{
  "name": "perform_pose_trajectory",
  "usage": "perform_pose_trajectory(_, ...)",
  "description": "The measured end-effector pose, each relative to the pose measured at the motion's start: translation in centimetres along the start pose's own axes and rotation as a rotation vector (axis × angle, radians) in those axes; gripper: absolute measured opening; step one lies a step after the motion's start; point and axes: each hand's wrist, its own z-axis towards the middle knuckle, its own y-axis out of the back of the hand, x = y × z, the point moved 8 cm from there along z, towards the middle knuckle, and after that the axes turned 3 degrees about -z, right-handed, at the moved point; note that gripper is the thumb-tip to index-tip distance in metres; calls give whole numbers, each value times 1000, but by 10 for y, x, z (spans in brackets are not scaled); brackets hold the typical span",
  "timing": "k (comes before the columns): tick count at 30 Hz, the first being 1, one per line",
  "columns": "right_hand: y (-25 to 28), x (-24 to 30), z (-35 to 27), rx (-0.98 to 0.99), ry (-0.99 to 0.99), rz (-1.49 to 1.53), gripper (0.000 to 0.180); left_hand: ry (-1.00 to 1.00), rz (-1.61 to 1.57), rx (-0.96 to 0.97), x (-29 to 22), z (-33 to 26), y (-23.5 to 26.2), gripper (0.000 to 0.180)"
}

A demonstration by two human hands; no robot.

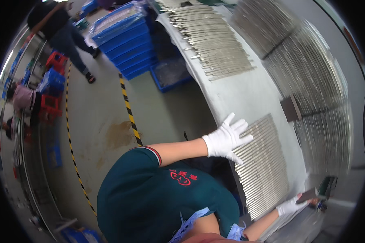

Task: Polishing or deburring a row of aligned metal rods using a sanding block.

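My left hand (228, 139), in a white glove, reaches over the near edge of the table with its fingers spread. Its fingertips are at the upper left corner of a row of thin silvery metal strips (263, 162), laid side by side on white sheeting (235, 91). Whether they touch the strips I cannot tell. At the lower right, my right hand (290, 205), also gloved, is closed round a dark brown block (308, 195). Part of that hand's grip is hidden.
Another batch of metal strips (215, 40) lies farther up the table. Stacked strips (300, 60) line its right side, beside a brown block (291, 108). Blue crates (127, 48) stand on the floor left of the table. A person (65, 32) stands beyond the striped floor tape (127, 107).
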Motion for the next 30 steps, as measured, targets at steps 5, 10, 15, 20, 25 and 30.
perform_pose_trajectory(5, -9, 3, -10, 38, -150, 222, 77, -97, 98, 44, 0, -5, 12, 96)
perform_pose_trajectory(10, -9, 6, -14, 71, -201, 198, 77, -123, 76, 96, 3, -14, 25, 88)
perform_pose_trajectory(15, 0, 8, -15, 79, -244, 213, 73, -83, 56, -5, 18, -27, 47, 85)
perform_pose_trajectory(20, -2, 8, -14, 62, -220, 270, 74, -58, 48, -102, 23, -31, 56, 84)
perform_pose_trajectory(25, -4, 14, -13, 70, -237, 271, 74, -194, 52, 85, -18, -13, 32, 91)
perform_pose_trajectory(30, -6, 11, -16, 107, -265, 277, 72, -370, -10, 188, -64, 4, 6, 94)
